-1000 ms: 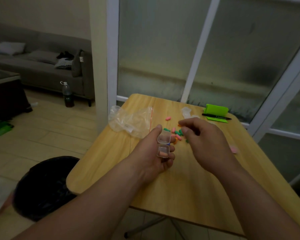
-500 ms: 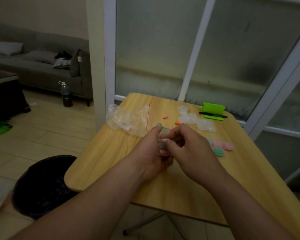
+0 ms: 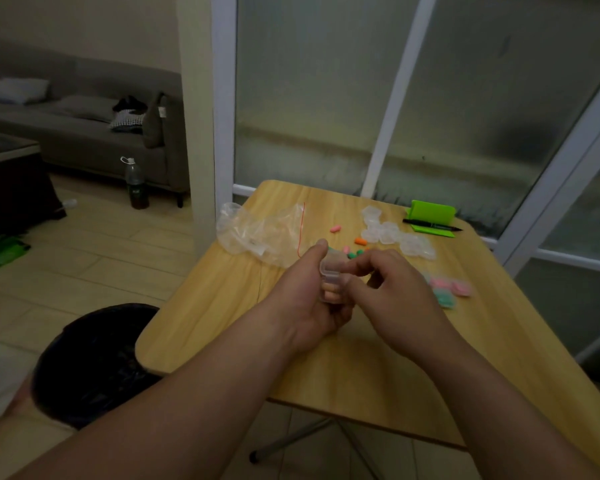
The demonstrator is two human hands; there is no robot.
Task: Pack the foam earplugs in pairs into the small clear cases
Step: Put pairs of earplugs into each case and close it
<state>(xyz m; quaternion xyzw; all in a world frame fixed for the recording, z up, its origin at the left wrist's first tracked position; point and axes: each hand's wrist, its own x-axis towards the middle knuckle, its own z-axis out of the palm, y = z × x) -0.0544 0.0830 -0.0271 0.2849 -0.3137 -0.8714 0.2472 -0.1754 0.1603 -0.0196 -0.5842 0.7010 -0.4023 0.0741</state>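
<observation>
- Your left hand (image 3: pixel 309 301) grips the open clear case (image 3: pixel 330 271) (an orange earplug (image 3: pixel 329 289) shows inside).
- Your right hand (image 3: pixel 394 296) curls against it; I cannot tell what it holds.

Premises are a private home's living room: a grey sofa (image 3: pixel 84 140) with cushions (image 3: pixel 13 90), tiled floor, a drinks bottle (image 3: pixel 136 183) beside the sofa, frosted sliding glass doors (image 3: pixel 413 98), and a small wooden desk (image 3: pixel 378 358).

One small clear plastic case (image 3: pixel 330 271) is held upright, lid ajar, orange seen inside. Loose coloured foam earplugs (image 3: pixel 355 252) are scattered just beyond. More empty clear cases (image 3: pixel 397 237) are piled far right.
</observation>
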